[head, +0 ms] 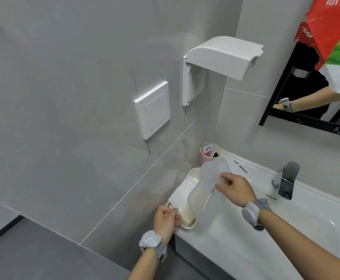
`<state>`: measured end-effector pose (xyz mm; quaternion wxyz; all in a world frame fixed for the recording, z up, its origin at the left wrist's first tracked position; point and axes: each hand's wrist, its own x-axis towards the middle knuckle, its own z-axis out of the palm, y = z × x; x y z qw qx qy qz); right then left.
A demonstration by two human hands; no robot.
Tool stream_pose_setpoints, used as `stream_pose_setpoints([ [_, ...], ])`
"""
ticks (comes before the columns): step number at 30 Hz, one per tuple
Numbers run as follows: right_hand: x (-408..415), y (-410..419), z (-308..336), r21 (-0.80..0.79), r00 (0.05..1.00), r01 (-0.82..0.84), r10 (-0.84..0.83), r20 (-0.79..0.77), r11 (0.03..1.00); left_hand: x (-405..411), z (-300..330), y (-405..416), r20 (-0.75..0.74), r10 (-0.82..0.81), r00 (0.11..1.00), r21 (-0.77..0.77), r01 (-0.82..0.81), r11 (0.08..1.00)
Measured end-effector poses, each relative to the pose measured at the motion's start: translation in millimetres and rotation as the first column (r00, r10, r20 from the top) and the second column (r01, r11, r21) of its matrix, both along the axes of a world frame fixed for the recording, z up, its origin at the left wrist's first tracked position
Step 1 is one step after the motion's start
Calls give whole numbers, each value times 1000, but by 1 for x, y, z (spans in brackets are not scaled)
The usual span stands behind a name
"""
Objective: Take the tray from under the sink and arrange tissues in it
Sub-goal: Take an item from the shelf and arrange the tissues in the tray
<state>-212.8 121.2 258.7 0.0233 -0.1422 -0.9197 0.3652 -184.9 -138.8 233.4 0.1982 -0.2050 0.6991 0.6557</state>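
A single wide-angle view from a camera worn on the person's head, looking forward and steeply down toward the left end of a white sink counter (245, 235). The camera sits close: both bare forearms enter from the bottom edge, with the left hand (166, 220) and right hand (235, 188) low in the centre. The grey tiled wall (64, 98) fills the left and top of the frame, curved by the lens. A faucet (287, 181) stands at the right, and a black-framed mirror (306, 110) in the upper right corner reflects part of the person. No second view exists.
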Motion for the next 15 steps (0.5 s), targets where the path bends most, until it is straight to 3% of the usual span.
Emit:
stream_pose_setpoints([
  [10,-24,-24,-1,189,983,-122,92,161,974,-5,9,4,36,-130,991,100,126,987],
  [15,-33,-30,-4,239,973,-146,96,209,960,-9,8,2,101,-134,986,247,106,963],
])
